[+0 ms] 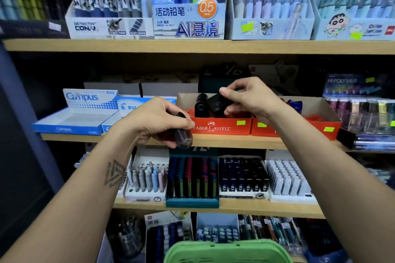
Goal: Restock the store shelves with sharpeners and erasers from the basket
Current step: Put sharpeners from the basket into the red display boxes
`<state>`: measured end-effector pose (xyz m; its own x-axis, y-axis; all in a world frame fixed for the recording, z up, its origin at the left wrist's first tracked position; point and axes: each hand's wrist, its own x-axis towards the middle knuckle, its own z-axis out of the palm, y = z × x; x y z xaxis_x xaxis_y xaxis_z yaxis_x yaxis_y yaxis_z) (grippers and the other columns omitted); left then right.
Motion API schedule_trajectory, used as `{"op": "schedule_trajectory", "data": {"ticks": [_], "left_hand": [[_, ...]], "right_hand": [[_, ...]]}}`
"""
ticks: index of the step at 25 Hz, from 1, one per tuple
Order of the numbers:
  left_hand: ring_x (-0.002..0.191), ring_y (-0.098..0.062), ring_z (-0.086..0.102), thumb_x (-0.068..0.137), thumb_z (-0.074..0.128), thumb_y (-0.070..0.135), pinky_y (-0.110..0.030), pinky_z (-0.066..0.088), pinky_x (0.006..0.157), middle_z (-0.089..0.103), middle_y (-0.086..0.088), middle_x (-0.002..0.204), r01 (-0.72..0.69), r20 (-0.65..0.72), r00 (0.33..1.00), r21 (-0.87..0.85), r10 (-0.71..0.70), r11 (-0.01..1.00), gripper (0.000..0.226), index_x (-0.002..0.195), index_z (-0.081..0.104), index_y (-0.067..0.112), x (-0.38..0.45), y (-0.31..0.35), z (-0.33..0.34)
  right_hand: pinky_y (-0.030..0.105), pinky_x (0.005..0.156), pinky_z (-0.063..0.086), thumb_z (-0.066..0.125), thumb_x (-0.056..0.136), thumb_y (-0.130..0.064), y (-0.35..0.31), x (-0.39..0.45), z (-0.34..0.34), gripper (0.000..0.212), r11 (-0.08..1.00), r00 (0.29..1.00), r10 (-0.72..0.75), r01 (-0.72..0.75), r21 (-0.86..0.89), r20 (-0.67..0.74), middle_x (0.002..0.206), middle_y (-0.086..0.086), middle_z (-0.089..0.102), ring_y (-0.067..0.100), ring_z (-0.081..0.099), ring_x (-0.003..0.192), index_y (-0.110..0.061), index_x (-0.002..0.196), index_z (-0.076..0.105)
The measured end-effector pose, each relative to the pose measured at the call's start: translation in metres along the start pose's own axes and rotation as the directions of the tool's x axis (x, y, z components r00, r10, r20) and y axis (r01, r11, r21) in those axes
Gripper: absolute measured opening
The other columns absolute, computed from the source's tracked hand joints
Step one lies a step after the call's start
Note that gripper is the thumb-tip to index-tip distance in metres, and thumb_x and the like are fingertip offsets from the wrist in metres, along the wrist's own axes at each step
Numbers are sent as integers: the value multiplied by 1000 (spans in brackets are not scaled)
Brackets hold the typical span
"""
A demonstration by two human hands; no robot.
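1. Landmark: red tray, marked Faber-Castell, on the middle shelf.
2. Left of the tray, blue boxes are seen on the same shelf.
3. The left hand is held at the tray's front left corner; its fingers are curled round dark sharpeners, a small bunch, count unclear.
4. Inside the tray, a row of black sharpeners is already stood at the left.
5. Above the tray, the right hand pinches one black sharpener between thumb and fingers, just beside the row.
6. Step judged: shelving sharpeners, one being set in.
7. Next move calls for the piece to be lowered against the row and released, then another passed over from the left hand.
8. Below the tray, the green basket is at the frame bottom; contents hidden.
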<state>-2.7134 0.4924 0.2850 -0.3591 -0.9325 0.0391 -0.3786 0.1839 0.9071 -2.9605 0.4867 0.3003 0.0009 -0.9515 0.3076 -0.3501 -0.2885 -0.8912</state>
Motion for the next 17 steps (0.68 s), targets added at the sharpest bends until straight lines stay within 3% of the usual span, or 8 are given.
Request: {"op": "schedule_trajectory", "data": {"ticks": [2,7,10,12,14,17], "left_hand": [[80,-32,75,77,84,17,-36,60,57,74,-7,107,-9,10,1000,-3,9,1000,12,87,80,11,-1,1,1],[83,-34,75,77,85,17,-42,62,60,74,-9,108,-39,24,999,9,39,999,12,86,79,11,0,8,12],[83,-35,75,77,84,16,-43,63,60,74,-7,109,-78,55,996,22,77,997,11,85,80,10,0,17,22],[83,-32,75,78,84,14,-40,62,56,72,1,112,-118,85,990,14,117,993,11,86,80,8,0,23,31],[85,-27,75,78,84,15,-40,61,55,67,6,119,-145,113,984,33,140,989,10,86,80,10,4,26,41],[92,-23,73,77,85,18,-45,62,59,59,7,132,-136,130,984,80,125,987,9,85,81,14,12,25,52]], "right_hand": [[35,74,63,70,92,-25,0,0,0,21,1000,1000,16,-16,-26,-4,91,18,73,29,75,74,-6,99,69],[40,85,61,60,99,-16,3,5,-8,30,997,999,52,-52,-66,7,95,19,73,25,76,80,-1,125,63],[42,84,60,60,99,-14,4,9,-20,28,983,999,12,-17,-185,-30,92,11,73,24,76,75,-6,125,63],[39,78,61,70,93,-18,5,16,-31,18,917,986,-119,65,-393,-115,85,3,70,22,73,71,-16,110,67],[36,78,58,78,86,-24,6,22,-38,16,787,959,-227,78,-612,-169,86,-3,67,18,68,81,-26,96,66],[33,83,55,77,86,-24,13,26,-34,21,691,965,-240,95,-717,-103,98,0,67,20,65,98,-26,106,69]]}}
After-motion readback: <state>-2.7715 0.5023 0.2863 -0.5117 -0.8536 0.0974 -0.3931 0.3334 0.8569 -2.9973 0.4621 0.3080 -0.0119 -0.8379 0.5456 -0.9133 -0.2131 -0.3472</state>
